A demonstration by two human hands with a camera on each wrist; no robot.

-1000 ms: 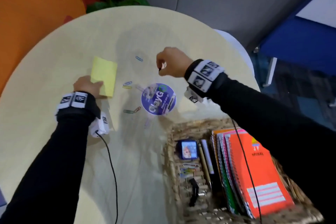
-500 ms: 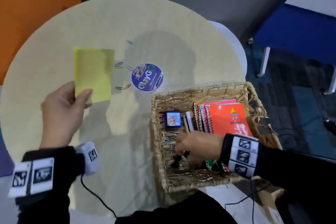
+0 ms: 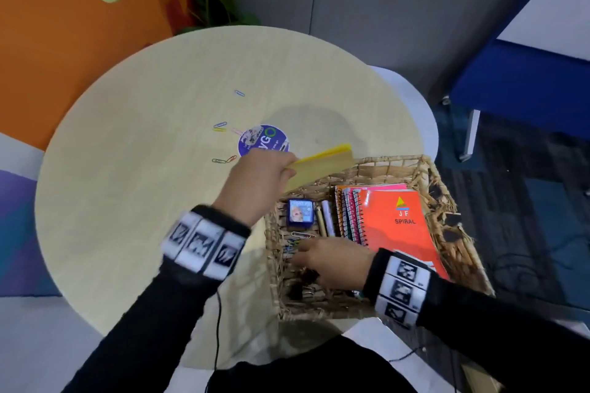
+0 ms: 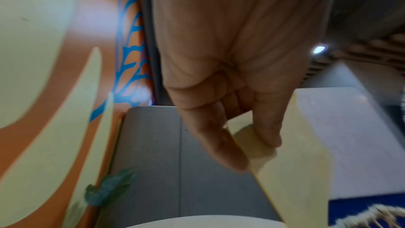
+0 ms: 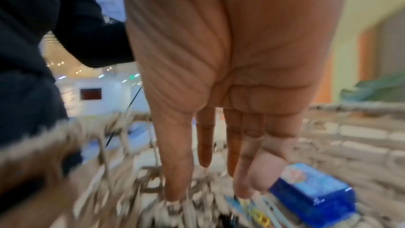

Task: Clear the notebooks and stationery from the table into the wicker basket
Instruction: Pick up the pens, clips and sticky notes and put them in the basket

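Yellow pad (image 3: 322, 166) is being pinched at one end by the left hand (image 3: 255, 182), its long axis pointing over the wicker basket (image 3: 389, 162) rim; right hand (image 3: 332, 260), fingers extended and empty, is reaching among paper clips (image 3: 295, 244) inside.

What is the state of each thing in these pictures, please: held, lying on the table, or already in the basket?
Yellow sticky-note pad: held by the left hand, above the basket's far rim.
Right hand: inside the basket, fingers straight, holding nothing.
Wicker basket: at the table edge, partly filled.
Spiral notebooks: in the basket.
Blue box: in the basket.
Paper clips: lying loose on the table.
Round sticker: on the table.
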